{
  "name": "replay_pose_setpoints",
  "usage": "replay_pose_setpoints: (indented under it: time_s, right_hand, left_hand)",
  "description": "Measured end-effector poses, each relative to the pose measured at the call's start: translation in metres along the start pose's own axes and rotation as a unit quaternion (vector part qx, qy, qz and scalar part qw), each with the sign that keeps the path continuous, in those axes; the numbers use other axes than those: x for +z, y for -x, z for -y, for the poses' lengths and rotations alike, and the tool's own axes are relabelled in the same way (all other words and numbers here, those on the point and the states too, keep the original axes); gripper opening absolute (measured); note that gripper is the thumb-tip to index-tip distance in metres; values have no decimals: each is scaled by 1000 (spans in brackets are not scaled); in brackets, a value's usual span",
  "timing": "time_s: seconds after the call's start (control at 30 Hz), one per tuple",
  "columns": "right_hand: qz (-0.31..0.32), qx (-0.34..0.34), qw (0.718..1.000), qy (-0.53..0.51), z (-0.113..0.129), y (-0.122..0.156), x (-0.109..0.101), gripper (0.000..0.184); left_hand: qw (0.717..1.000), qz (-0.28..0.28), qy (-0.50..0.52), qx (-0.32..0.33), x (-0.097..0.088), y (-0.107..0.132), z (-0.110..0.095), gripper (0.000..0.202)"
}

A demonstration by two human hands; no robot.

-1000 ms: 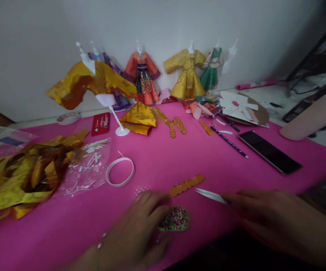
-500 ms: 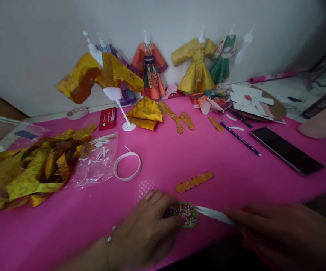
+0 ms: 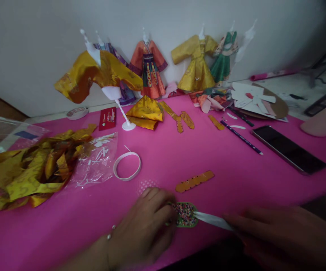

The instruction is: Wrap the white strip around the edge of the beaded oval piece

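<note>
pink table cover (image 3: pixel 236 177) fills most of the view, white wall (image 3: pixel 38 45) behind it. along the wall, small paper dresses on white stands: gold robe (image 3: pixel 100 75), orange dress (image 3: pixel 150 71), yellow dress (image 3: pixel 195 67), green dress (image 3: pixel 222 60). crumpled gold foil (image 3: pixel 30 169) at far left, clear plastic bag (image 3: pixel 96 158) with white scraps touching it, white tape loop (image 3: pixel 127 165) just beside the bag. red card (image 3: pixel 108 118) near the gold robe's stand. black phone (image 3: pixel 289 148) and purple pencil (image 3: pixel 241 137) at right, paper cutouts (image 3: pixel 258 99) behind them. orange strip (image 3: pixel 195 180) lies flat at centre front.

left hand (image 3: pixel 146 229) rests on the cover at the front edge, fingers curled over the left side of the small green bead tray (image 3: pixel 185 214), pressing on it. right hand (image 3: pixel 281 235) pinches white tweezers (image 3: pixel 213 220); tips sit at the tray's right rim. blurred, so cannot tell whether the tips are pressed together.

versus half a second ago: left fingers cover a bit more of the tray, tweezer tips about where they were at the rim, camera barely shifted. versus a second ago: tweezers have come down from beside the orange strip to the tray.
</note>
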State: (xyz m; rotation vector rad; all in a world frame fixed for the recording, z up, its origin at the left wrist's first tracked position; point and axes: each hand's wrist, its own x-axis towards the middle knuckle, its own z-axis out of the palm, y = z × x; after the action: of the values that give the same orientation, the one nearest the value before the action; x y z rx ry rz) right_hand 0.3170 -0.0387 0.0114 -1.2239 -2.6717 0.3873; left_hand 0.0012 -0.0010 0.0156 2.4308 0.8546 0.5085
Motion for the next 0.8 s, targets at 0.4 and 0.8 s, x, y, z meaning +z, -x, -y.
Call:
replay_pose_setpoints:
  time_s: [0.4,0.8]
  right_hand:
    - [14,-77,996,53,20,-29,4,44]
    - [13,-86,994,73,22,-33,9,42]
  left_hand:
    - [998,1,-40,-49,8,0,-2,29]
    - [998,14,-40,-45,9,0,0,24]
